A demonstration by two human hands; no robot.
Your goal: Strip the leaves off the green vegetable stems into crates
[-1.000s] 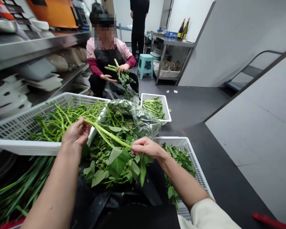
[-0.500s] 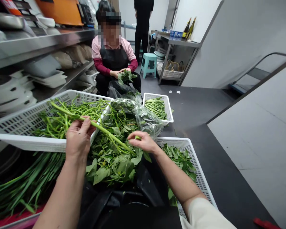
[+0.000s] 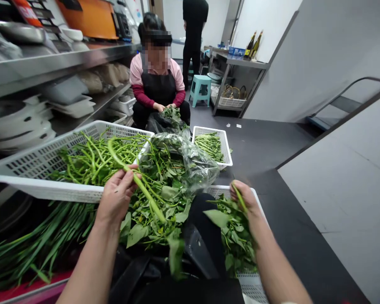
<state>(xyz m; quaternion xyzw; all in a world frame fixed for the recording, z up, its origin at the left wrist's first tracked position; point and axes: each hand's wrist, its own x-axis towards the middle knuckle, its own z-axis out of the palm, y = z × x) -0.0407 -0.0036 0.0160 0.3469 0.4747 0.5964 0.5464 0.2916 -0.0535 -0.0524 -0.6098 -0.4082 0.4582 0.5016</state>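
Note:
My left hand (image 3: 118, 194) is closed around a thick green vegetable stem (image 3: 150, 202), which slants over a heap of leafy greens (image 3: 169, 192) in front of me. My right hand (image 3: 246, 197) grips a leafy sprig (image 3: 239, 196) above the right white basket (image 3: 213, 190), where more loose leaves (image 3: 236, 236) lie. Beside my left hand is a large white basket (image 3: 50, 188) with many bare green stems (image 3: 96, 158) inside. A clear plastic bag (image 3: 205, 169) partly covers the far side of the heap.
A co-worker (image 3: 158, 86) sits opposite, handling greens over a dark bag. A small white basket (image 3: 229, 158) holds cut stems. Long green leaves (image 3: 50, 236) lie at lower left. Shelves (image 3: 63, 61) line the left; a teal stool (image 3: 200, 89) stands behind.
My right hand has moved right, away from the stem, to over the right basket with a leafy sprig. My left hand has shifted slightly right, still holding the stem.

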